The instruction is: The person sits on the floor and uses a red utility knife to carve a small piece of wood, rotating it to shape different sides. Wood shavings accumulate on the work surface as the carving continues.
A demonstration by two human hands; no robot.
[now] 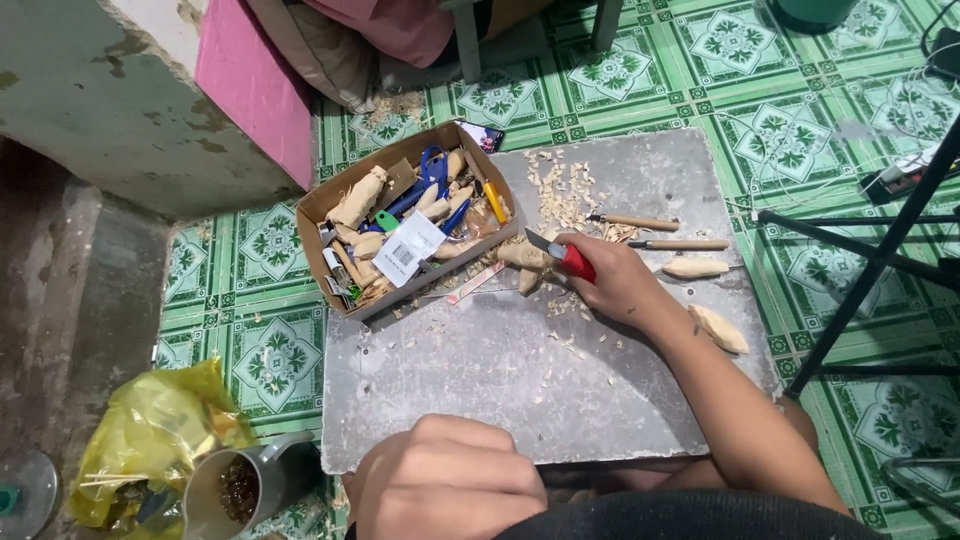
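Midway, a red-handled knife [562, 256] is gripped in the right hand [610, 280] beside a rough wood piece [524, 257] on the tabletop [500, 370]; the left hand [445, 480] is fisted, empty. Shavings [562, 190] are strewn, carved blanks [718, 327] laid right.

Right hand [615, 280] gripping red-handled knife [562, 255], wood piece [525, 257] on grey board [520, 370], left hand [445, 485] fisted near
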